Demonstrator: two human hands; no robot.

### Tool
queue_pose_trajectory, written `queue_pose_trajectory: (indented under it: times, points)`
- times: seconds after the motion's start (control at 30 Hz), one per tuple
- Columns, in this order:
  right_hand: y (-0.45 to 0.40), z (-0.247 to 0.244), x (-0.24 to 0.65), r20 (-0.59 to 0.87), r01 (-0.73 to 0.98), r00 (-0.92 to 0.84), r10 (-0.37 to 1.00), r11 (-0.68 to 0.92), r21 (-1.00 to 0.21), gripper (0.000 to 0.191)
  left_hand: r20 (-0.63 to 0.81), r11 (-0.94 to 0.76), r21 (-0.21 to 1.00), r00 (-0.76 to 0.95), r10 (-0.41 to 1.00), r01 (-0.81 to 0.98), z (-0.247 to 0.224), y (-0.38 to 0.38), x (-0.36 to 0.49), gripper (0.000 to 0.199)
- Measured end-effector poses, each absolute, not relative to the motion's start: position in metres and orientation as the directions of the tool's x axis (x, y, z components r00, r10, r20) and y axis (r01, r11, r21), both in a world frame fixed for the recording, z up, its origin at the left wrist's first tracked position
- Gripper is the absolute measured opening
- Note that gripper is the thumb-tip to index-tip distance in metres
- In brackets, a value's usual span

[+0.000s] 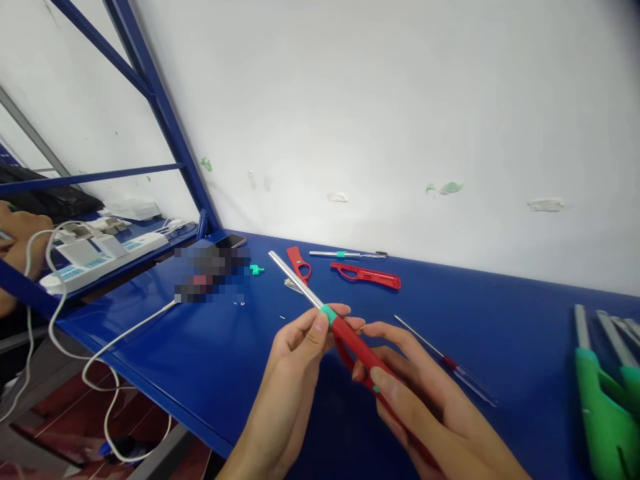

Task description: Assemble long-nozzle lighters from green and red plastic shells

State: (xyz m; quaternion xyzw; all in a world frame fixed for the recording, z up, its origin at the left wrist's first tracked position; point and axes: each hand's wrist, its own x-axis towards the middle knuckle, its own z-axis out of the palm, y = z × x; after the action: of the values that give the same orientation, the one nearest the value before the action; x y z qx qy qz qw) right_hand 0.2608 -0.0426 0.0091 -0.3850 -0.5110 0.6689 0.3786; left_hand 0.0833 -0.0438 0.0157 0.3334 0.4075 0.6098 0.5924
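A red long-necked gas lighter (356, 341) with a silver tube and a teal collar slants across both my hands. My left hand (303, 350) pinches it around the collar, thumb on top. Farther back, my right hand (410, 387) wraps the red handle, with its thumb near a small green switch. Beyond the tube lie a red handle shell (299, 261) and another red shell half (371, 276) showing its hollow inside. Behind them is a loose silver tube with a teal collar (342, 254). A screwdriver (453, 365) with a clear handle rests right of my hands.
Green lighters (603, 407) stand at the right edge. A small green part (257, 269) lies left of the tube, near a phone (233, 241) and a blurred patch. A white power strip (107, 260) with cables and another person's arm (20, 240) are at the left, beyond the blue frame (167, 127).
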Motion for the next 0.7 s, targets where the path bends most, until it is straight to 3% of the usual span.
queue_pose_trajectory:
  times: [0.27,0.7]
  points:
    - [-0.036,0.015,0.264,-0.077,-0.084,-0.411,0.909,-0.121,-0.989,0.065,-0.097,0.043,0.9,-0.104,0.99,-0.434,0.009,-0.045,0.082,0.054]
    - [-0.036,-0.002,0.269,-0.223,-0.11,-0.441,0.869,-0.299,-0.948,0.082,-0.097,0.069,0.901,-0.044,0.994,-0.428,0.011,-0.046,0.081,0.055]
